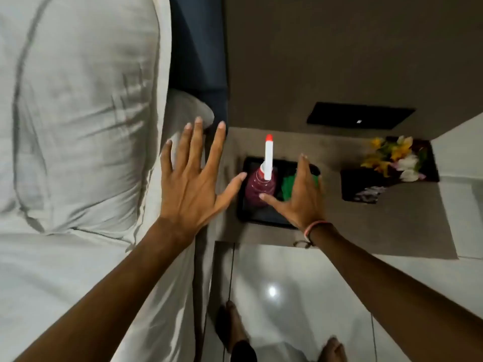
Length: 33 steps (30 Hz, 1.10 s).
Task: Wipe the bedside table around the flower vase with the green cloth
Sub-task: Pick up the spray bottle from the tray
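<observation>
The green cloth [287,186] lies in a black tray [264,218] on the brown bedside table [392,226], mostly covered by my right hand [300,199]. That hand hovers flat over the cloth, fingers spread, and I cannot tell whether it touches it. My left hand [193,176] is open with fingers apart, above the gap between bed and table, holding nothing. A purple spray bottle [260,188] with a white, red-tipped nozzle stands in the tray between both hands. The flower vase [392,159], with yellow and white flowers, sits in a black holder at the table's right.
A bed with white sheet and large pillow [78,126] fills the left. A dark switch panel [360,116] is on the wall behind the table. Glossy white floor tiles [274,291] and my bare feet lie below.
</observation>
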{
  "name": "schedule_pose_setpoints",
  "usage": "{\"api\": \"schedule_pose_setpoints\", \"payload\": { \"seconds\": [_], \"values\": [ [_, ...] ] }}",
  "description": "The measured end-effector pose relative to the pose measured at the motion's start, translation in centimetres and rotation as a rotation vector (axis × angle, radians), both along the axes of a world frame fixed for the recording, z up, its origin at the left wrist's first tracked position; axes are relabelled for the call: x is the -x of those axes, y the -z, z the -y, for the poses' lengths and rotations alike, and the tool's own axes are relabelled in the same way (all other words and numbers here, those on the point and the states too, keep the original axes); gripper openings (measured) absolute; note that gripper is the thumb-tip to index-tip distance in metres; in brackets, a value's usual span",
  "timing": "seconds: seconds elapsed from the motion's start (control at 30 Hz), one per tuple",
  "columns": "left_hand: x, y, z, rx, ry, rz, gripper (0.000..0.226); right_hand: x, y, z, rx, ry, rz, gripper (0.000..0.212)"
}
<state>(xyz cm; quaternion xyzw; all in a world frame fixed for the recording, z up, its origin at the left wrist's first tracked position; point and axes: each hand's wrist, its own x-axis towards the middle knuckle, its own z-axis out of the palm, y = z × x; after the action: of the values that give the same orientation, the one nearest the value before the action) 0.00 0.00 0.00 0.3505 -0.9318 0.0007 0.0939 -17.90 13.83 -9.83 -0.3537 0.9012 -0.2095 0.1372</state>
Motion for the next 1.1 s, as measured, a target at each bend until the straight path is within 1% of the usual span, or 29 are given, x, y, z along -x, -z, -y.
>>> {"api": "schedule_pose_setpoints", "payload": {
  "seconds": [0.07, 0.13, 0.23, 0.3, 0.37, 0.43, 0.5, 0.57, 0.63, 0.67, 0.7, 0.77, 0.8, 0.87, 0.93, 1.0, 1.03, 1.1],
  "values": [
    [0.9, 1.2, 1.3, -0.056, -0.004, -0.025, 0.085, -0.5, 1.2, 3.2, 0.094, 0.041, 0.09, 0.136],
    [1.7, 2.9, 2.7, -0.054, 0.005, -0.06, 0.085, -0.9, 1.8, 6.3, 0.202, 0.058, 0.131, 0.13],
    [2.5, 4.2, 3.4, -0.069, 0.028, -0.122, 0.086, -1.9, 2.7, 8.4, 0.378, 0.097, 0.144, 0.102],
    [2.9, 4.6, 3.6, -0.092, 0.035, -0.15, 0.086, -2.5, 2.8, 8.6, 0.421, 0.102, 0.124, 0.084],
    [3.2, 4.5, 3.1, -0.13, 0.023, -0.166, 0.086, -3.0, 2.8, 7.7, 0.432, 0.114, 0.115, 0.072],
    [3.4, 4.4, 2.0, -0.14, 0.017, -0.187, 0.084, -3.7, 2.4, 5.3, 0.44, 0.157, 0.09, 0.073],
    [3.6, 4.3, 0.5, -0.133, 0.044, -0.177, 0.082, -4.7, 2.2, 1.7, 0.477, 0.223, 0.119, 0.075],
    [3.6, 4.6, -0.9, -0.115, 0.075, -0.13, 0.081, -6.0, 2.3, -2.1, 0.507, 0.328, 0.254, 0.068],
    [4.0, 4.9, -2.9, -0.128, 0.111, -0.095, 0.081, -6.3, 2.9, -6.5, 0.504, 0.465, 0.378, 0.053],
    [4.4, 5.1, -4.2, -0.136, 0.126, -0.089, 0.081, -6.2, 3.2, -8.8, 0.491, 0.521, 0.389, 0.048],
    [4.6, 5.4, -5.2, -0.139, 0.133, -0.081, 0.081, -6.0, 3.5, -10.9, 0.481, 0.561, 0.386, 0.047],
    [4.9, 6.1, -7.5, -0.125, 0.148, -0.057, 0.079, -5.5, 3.6, -14.5, 0.48, 0.61, 0.373, 0.055],
    [5.0, 6.3, -8.6, -0.115, 0.159, -0.043, 0.078, -5.2, 3.6, -16.2, 0.483, 0.635, 0.374, 0.055],
    [5.2, 6.8, -10.7, -0.121, 0.175, -0.006, 0.078, -4.5, 3.6, -19.1, 0.484, 0.687, 0.37, 0.047],
    [5.3, 7.1, -12.6, -0.131, 0.181, 0.017, 0.078, -3.7, 4.0, -21.5, 0.459, 0.713, 0.35, 0.032],
    [5.5, 7.3, -14.3, -0.136, 0.182, 0.032, 0.079, -3.0, 4.4, -23.3, 0.391, 0.706, 0.345, 0.017],
    [5.5, 7.3, -15.0, -0.134, 0.183, 0.04, 0.08, -2.8, 4.7, -23.9, 0.36, 0.692, 0.348, 0.014],
    [5.6, 7.1, -16.1, -0.141, 0.181, 0.061, 0.081, -2.6, 5.0, -24.7, 0.327, 0.652, 0.356, 0.016]
  ]
}}
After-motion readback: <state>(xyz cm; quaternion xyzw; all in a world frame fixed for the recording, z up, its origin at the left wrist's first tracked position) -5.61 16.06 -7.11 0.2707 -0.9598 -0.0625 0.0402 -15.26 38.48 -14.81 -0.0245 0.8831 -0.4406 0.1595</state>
